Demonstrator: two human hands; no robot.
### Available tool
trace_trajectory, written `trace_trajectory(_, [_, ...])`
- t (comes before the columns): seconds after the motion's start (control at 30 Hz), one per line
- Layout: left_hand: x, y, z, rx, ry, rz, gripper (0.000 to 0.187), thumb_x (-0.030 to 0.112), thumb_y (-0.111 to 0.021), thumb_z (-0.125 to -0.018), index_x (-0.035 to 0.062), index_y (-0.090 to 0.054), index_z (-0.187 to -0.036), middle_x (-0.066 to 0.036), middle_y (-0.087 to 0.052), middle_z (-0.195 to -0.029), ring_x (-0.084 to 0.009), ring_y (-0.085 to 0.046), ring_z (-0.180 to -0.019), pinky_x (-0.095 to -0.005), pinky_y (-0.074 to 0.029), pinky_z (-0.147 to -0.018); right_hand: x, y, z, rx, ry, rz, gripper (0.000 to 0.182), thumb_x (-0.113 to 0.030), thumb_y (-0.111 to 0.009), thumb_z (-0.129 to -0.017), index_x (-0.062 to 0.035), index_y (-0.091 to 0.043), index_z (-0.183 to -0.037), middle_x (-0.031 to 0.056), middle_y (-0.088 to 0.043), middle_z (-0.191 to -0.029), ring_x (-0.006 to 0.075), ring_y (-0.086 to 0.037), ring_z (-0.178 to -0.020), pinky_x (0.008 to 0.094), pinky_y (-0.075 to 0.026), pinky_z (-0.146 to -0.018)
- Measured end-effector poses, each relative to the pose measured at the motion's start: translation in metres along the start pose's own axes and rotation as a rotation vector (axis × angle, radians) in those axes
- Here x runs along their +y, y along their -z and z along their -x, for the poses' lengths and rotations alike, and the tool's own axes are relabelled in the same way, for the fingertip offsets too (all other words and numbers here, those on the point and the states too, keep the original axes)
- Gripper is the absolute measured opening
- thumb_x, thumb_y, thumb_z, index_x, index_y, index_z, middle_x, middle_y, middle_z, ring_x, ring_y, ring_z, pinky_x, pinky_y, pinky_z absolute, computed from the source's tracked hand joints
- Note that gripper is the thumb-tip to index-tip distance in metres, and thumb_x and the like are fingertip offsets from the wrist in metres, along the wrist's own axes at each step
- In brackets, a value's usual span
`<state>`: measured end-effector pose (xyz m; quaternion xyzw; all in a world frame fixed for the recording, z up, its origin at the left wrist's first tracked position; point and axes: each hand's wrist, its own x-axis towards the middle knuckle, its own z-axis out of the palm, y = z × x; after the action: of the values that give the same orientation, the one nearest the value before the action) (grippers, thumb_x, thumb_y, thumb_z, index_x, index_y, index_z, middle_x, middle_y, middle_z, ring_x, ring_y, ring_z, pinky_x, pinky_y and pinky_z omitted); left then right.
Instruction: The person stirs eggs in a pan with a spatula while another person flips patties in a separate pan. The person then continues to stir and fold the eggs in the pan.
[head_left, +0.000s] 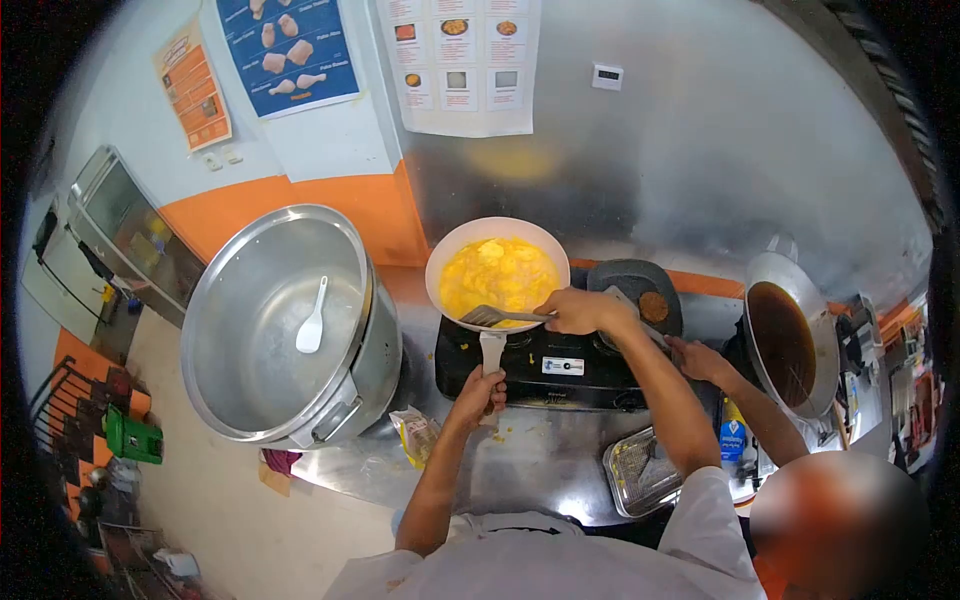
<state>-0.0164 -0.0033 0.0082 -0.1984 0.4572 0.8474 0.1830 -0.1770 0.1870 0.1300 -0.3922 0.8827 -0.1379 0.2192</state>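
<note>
My left hand (pixel 476 400) is closed around the handle (pixel 492 346) of a light-coloured frying pan (pixel 437 250). Yellow scrambled egg (pixel 500 268) lies in the pan, glossy and partly in lumps. My right hand (pixel 580 311) grips a grey slotted spatula (pixel 485 317), whose head rests at the near side of the egg. The pan sits on the left burner of a black gas stove (pixel 465 372). On the right burner is a dark square pan (pixel 628 273) holding a brown patty (pixel 653 307).
A co-worker's hand (pixel 700 361) holds a utensil at the dark pan. A large metal pot (pixel 225 300) with a white rice paddle (pixel 312 325) stands left. At right is a wok (pixel 828 365) of brown liquid (pixel 780 340). A foil tray (pixel 622 480) and a packet (pixel 415 436) lie in front.
</note>
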Motion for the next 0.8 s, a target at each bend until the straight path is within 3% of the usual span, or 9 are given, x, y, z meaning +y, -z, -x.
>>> trace_trajectory(0.1, [0.004, -0.001, -0.001, 0.015, 0.015, -0.037, 0.016, 0.017, -0.055, -0.091, 0.0113, -0.040, -0.095, 0.000, -0.045, -0.071, -0.0065, -0.042, -0.050, -0.0244, -0.036, -0.042, -0.009, -0.023, -0.028, -0.103, -0.047, -0.011, 0.041, -0.010, -0.059, -0.079, -0.0022, -0.062, -0.120, 0.0232, -0.065, -0.109, 0.0366, -0.062, -0.104, 0.0423, -0.048, -0.089])
trace_trajectory(0.3, [0.011, -0.006, -0.003, 0.030, 0.005, -0.121, 0.017, 0.016, -0.055, -0.092, 0.0122, -0.039, -0.096, -0.001, -0.044, -0.071, -0.0081, -0.042, -0.050, -0.0257, -0.038, -0.043, -0.046, -0.040, -0.060, 0.057, -0.097, 0.052, 0.039, -0.003, -0.058, -0.073, 0.0000, -0.064, -0.111, 0.0274, -0.065, -0.100, 0.0384, -0.065, -0.094, 0.0434, -0.051, -0.082])
trace_trajectory(0.5, [0.000, -0.008, -0.009, 0.037, -0.033, -0.131, 0.020, 0.016, -0.057, -0.092, 0.0118, -0.038, -0.095, -0.002, -0.044, -0.071, -0.0098, -0.043, -0.050, -0.0281, -0.039, -0.042, -0.082, -0.056, -0.073, 0.410, -0.015, -0.265, 0.036, -0.004, -0.061, -0.072, 0.0058, -0.062, -0.106, 0.0273, -0.066, -0.091, 0.0408, -0.066, -0.085, 0.0469, -0.053, -0.075])
trace_trajectory(0.57, [-0.003, -0.008, -0.006, 0.022, -0.029, -0.111, 0.021, 0.016, -0.057, -0.092, 0.0114, -0.037, -0.094, -0.002, -0.043, -0.071, -0.0098, -0.043, -0.050, -0.0283, -0.039, -0.041, -0.085, -0.070, -0.093, 0.456, -0.173, -0.335, 0.050, -0.002, -0.057, -0.077, -0.0004, -0.050, -0.127, 0.0293, -0.064, -0.095, 0.0434, -0.064, -0.089, 0.0494, -0.052, -0.078])
trace_trajectory(0.6, [-0.001, -0.011, -0.006, 0.066, -0.024, -0.159, 0.020, 0.015, -0.057, -0.092, 0.0106, -0.037, -0.093, -0.002, -0.044, -0.071, -0.0096, -0.043, -0.050, -0.0280, -0.038, -0.041, -0.081, -0.073, -0.110, 0.360, -0.209, -0.328, 0.033, -0.003, -0.056, -0.079, 0.0038, -0.059, -0.111, 0.0303, -0.063, -0.098, 0.0441, -0.064, -0.091, 0.0496, -0.052, -0.079])
trace_trajectory(0.63, [0.001, -0.013, -0.007, 0.109, -0.020, -0.207, 0.019, 0.014, -0.056, -0.093, 0.0098, -0.038, -0.092, -0.002, -0.044, -0.070, -0.0095, -0.042, -0.050, -0.0276, -0.037, -0.041, -0.082, -0.075, -0.122, 0.368, -0.207, -0.325, 0.033, -0.003, -0.056, -0.079, 0.0038, -0.059, -0.111, 0.0303, -0.063, -0.098, 0.0441, -0.064, -0.091, 0.0496, -0.052, -0.079])
trace_trajectory(0.7, [-0.005, -0.004, -0.009, 0.050, -0.034, -0.183, 0.018, 0.014, -0.056, -0.093, 0.0085, -0.038, -0.092, -0.002, -0.045, -0.069, -0.0094, -0.042, -0.049, -0.0271, -0.037, -0.041, -0.089, -0.086, -0.138, 0.444, -0.282, -0.393, 0.022, -0.005, -0.057, -0.079, 0.0051, -0.063, -0.097, 0.0305, -0.063, -0.102, 0.0453, -0.063, -0.093, 0.0500, -0.052, -0.079])
trace_trajectory(0.77, [-0.001, -0.006, -0.012, -0.017, -0.068, -0.154, 0.018, 0.013, -0.056, -0.093, 0.0072, -0.039, -0.092, -0.003, -0.045, -0.068, -0.0093, -0.042, -0.049, -0.0266, -0.037, -0.041, -0.095, -0.080, -0.145, 0.417, -0.281, -0.392, 0.024, -0.006, -0.056, -0.081, 0.0051, -0.063, -0.100, 0.0310, -0.062, -0.105, 0.0457, -0.063, -0.095, 0.0496, -0.052, -0.081])
trace_trajectory(0.8, [0.003, -0.014, -0.003, -0.003, -0.084, -0.171, 0.018, 0.014, -0.056, -0.093, 0.0065, -0.040, -0.090, -0.002, -0.045, -0.066, -0.0087, -0.041, -0.048, -0.0262, -0.036, -0.041, -0.098, -0.081, -0.154, 0.508, -0.354, -0.427, 0.022, -0.007, -0.057, -0.080, 0.0061, -0.064, -0.096, 0.0295, -0.064, -0.099, 0.0427, -0.065, -0.091, 0.0474, -0.053, -0.078])
